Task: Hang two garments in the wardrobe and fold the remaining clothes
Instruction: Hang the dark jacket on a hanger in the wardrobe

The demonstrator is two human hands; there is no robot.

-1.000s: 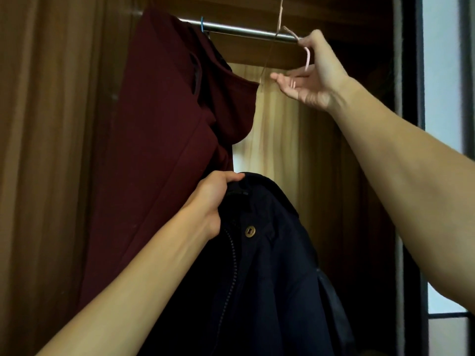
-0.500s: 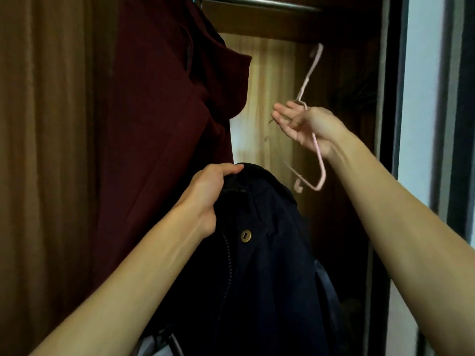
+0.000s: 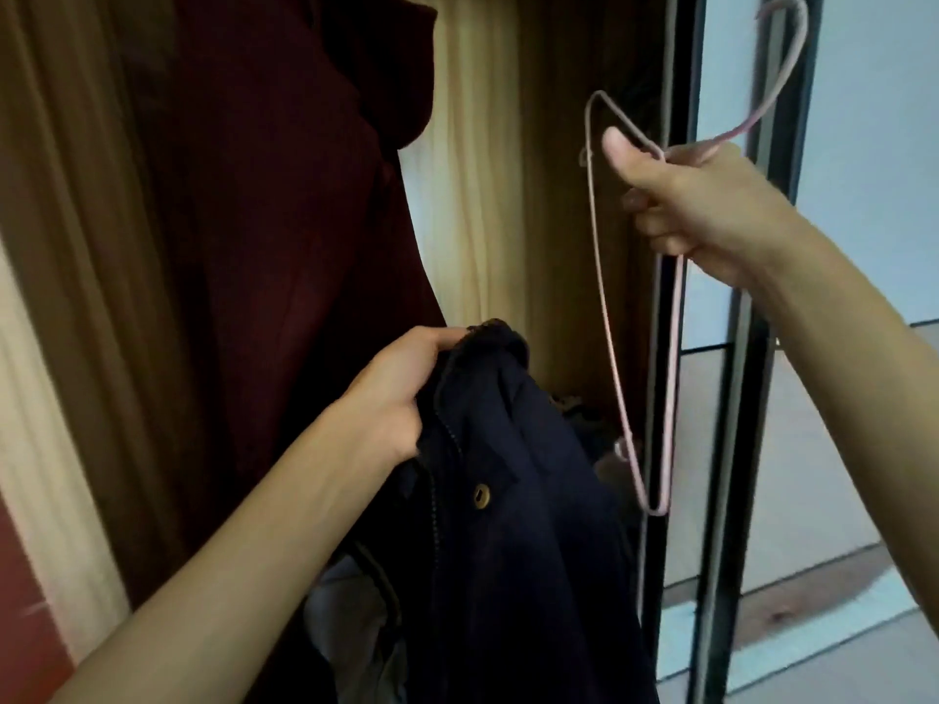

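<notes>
1. The right hand (image 3: pixel 701 210) is gripping the hanger (image 3: pixel 604 317) at its neck, frame dangling below the fist.
2. The left hand (image 3: pixel 401 393) is clutching the jacket (image 3: pixel 513 525) by its collar, down-left of the hanger.
3. One grip is letting the jacket sag, so the hanger tip could snag the zip or miss a shoulder.
4. The coat (image 3: pixel 284 221) is hanging just beyond the left hand, crowding it.

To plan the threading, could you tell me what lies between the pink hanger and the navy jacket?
Nothing: the head view shows a bare gap between pink hanger and navy jacket, only the wardrobe wall behind.
</notes>
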